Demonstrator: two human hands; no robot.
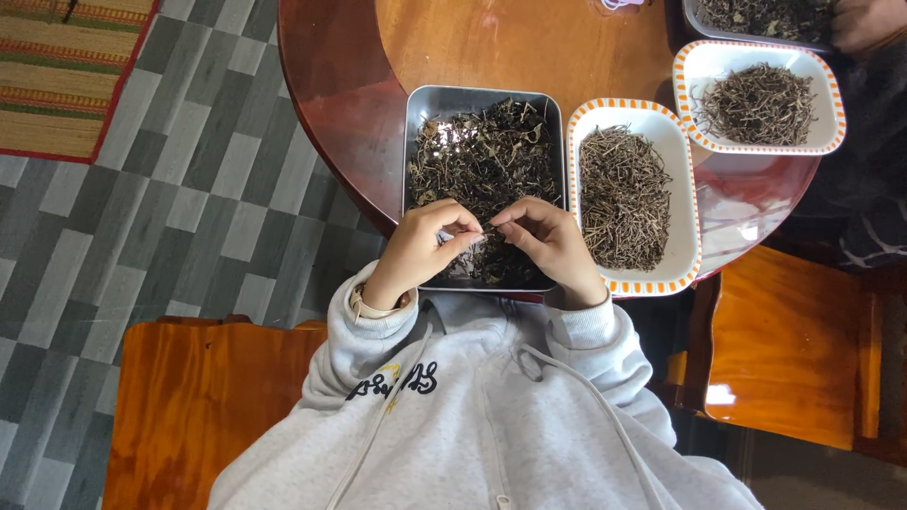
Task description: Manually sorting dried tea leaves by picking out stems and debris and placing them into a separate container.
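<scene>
Grey patterned floor tiles (189,189) and a woven mat (66,76) lay beside the round wooden table (510,47) where you sat in a pale grey hooded sweatshirt (472,416), on an orange wooden bench (189,397).

Your left hand (420,250) and your right hand (548,241) were held together over the near edge of the metal tray (411,104). The fingertips of both hands pinched one thin dark stem (488,229) between them — each hand was closed on one end of it, just above the dried leaves (487,156) in the tray. I could not tell if a leaf was attached to the stem.

To the right of the tray, touching or almost touching it, stood a white rectangular dish with an orange-striped rim (682,189), and it held a thick heap of bare pale stems (619,198). A second dish of the same kind (831,104) was further away with a smaller heap of dark stems (756,102), and another person's hand (864,24) was near a third container at the top edge.

By my judgement the sorting was well advanced but not finished — many stems were separated already, yet the tray was full of mixed leaves and twigs over nearly all its bottom.
</scene>
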